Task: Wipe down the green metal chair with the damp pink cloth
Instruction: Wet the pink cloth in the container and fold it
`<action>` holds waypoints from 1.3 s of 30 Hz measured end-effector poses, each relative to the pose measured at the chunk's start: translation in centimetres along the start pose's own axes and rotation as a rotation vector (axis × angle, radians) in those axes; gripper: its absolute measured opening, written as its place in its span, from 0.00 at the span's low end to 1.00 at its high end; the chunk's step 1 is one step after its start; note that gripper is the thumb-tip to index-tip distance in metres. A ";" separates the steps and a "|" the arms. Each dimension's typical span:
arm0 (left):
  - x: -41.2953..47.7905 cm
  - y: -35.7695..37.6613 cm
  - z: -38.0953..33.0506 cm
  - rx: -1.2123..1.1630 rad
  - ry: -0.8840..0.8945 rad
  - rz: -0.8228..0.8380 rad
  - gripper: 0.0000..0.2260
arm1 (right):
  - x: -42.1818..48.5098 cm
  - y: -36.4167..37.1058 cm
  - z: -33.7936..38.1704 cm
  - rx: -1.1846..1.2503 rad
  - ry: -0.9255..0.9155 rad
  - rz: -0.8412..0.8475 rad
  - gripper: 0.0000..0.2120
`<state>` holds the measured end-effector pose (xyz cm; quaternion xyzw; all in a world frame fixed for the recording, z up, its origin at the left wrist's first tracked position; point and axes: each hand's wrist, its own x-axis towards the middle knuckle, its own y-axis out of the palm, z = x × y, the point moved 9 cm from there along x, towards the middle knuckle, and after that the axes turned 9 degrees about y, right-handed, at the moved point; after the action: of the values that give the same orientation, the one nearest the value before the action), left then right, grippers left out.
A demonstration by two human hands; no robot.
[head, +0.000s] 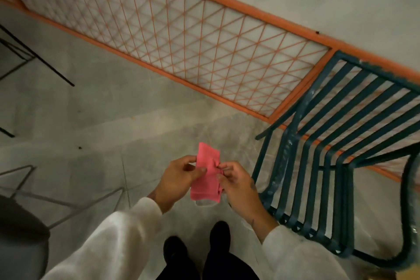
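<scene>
**Now: cloth in both hands, chair not yet touched**

Nearest, both hands hold the cloth (205, 175) in the air above the floor (91, 120), ahead of the person's shoes (195, 243). The left hand (179, 179) pinches its left edge between thumb and fingers (200, 170); the right hand (238, 185) has its fingers clenched on the right edge, where the fabric bunches into a small pucker. Neither hand is free.

The cloth looks light, soft and limp: it is folded into a narrow strip and creases wherever it is pinched. Being damp, it will likely cling to itself and drag a little on metal. A flat pad under the palm should wipe better than an edge pinch, so I judge refolding or spreading it to be the step in hand. Its long axis runs away from the person, the far end tipped slightly left, the near end hanging toward the shoes.

Just right of the hands, apart from the cloth, stands the chair (336, 143). It is rigid slatted metal, probably steady under pressure; clear film seems to wrap parts of its frame, which may be slippery. Its seat slats run from the person toward the back, and the back leans against the mesh panel (181, 36) along the wall.
</scene>
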<state>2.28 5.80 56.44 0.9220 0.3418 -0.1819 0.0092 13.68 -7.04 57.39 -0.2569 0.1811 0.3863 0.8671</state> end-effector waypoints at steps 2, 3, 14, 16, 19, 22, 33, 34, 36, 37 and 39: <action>-0.4 0.5 -2.0 0.028 0.035 0.026 0.08 | -1.2 -1.0 1.0 0.016 -0.010 -0.016 0.06; -0.5 0.9 -3.1 0.042 0.056 0.043 0.08 | -1.8 -1.7 1.5 0.021 -0.019 -0.029 0.06; -0.3 8.5 -11.5 0.034 0.160 0.204 0.10 | -5.3 -11.4 4.4 0.039 -0.101 -0.180 0.06; -0.7 10.7 -12.5 0.036 0.166 0.242 0.10 | -6.0 -13.6 4.1 0.075 -0.110 -0.211 0.07; -1.4 14.2 -13.7 0.034 0.169 0.266 0.11 | -6.9 -17.1 2.7 0.154 -0.084 -0.259 0.10; -2.5 18.3 -14.4 0.026 0.155 0.288 0.10 | -7.9 -20.7 0.7 0.166 -0.026 -0.292 0.13; -6.4 34.0 -15.2 -0.004 0.077 0.301 0.08 | -12.5 -34.8 -4.9 0.141 -0.062 -0.342 0.09; -6.6 35.3 -15.4 -0.005 0.066 0.306 0.09 | -12.8 -35.9 -5.4 0.139 -0.060 -0.346 0.09; -7.0 37.8 -15.6 -0.007 0.045 0.316 0.10 | -13.6 -38.2 -6.4 0.135 -0.061 -0.352 0.08; -7.1 38.6 -15.8 -0.011 0.043 0.323 0.10 | -13.7 -39.0 -6.8 0.135 -0.061 -0.351 0.08; -7.4 40.2 -16.0 -0.015 0.037 0.325 0.10 | -14.1 -40.3 -7.6 0.135 -0.061 -0.352 0.09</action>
<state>27.81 -27.36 69.55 0.9683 0.1894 -0.1583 0.0388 34.58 -42.52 70.83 -0.2139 0.1326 0.2234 0.9417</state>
